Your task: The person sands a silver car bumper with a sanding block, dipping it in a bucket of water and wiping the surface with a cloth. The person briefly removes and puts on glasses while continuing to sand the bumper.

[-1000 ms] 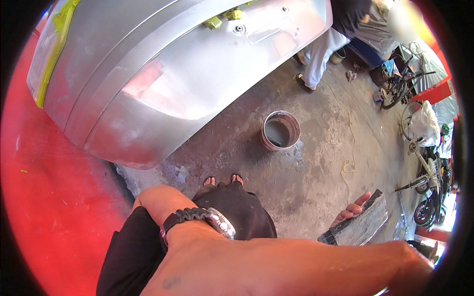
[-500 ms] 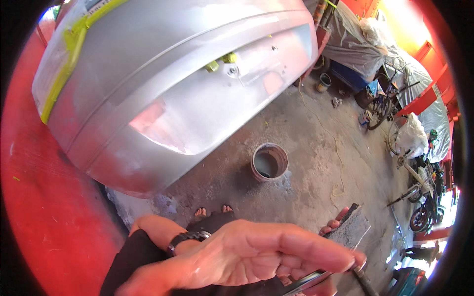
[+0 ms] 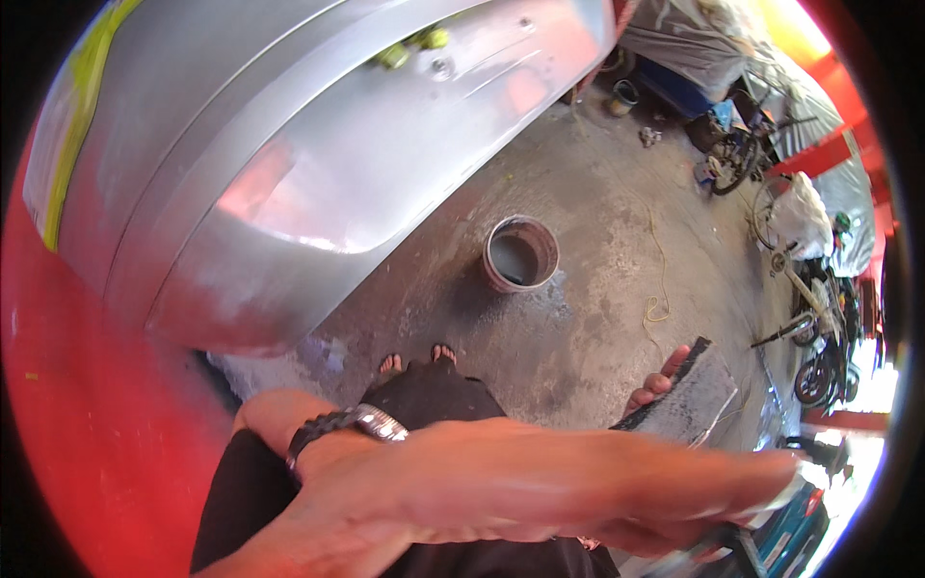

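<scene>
**Grey sanding sheet in the right hand beside a sanded car panel**

A big silver-grey car body panel (image 3: 318, 164) fills the upper left of the view, dull and scuffed over most of its skin, with pinkish patches showing through near its lower curve and a strip of yellow-green masking tape (image 3: 82, 125) down its far left edge. Below it lies a stained concrete floor (image 3: 597, 318), wet and dark around a round bucket (image 3: 520, 253) that stands upright with grey water in it, well apart from the panel's lower lip.

The left hand (image 3: 578, 482) reaches flat across the lower part of the view, blurred, fingers stretched out and loose, gripping nothing that can be seen. A dark wristwatch (image 3: 347, 427) sits on that wrist.

Past it, to the right, the right hand (image 3: 655, 385) pinches a sheet of abrasive paper (image 3: 689, 400): dark along its near edge, pale grey and dusty over its broad face, slightly curled, held low over the floor and away from the panel. Only the fingertips show on its edge.

Bare toes (image 3: 416, 358) poke out on the concrete between panel and bucket. Bicycles (image 3: 800, 289) lean at the far right.
</scene>
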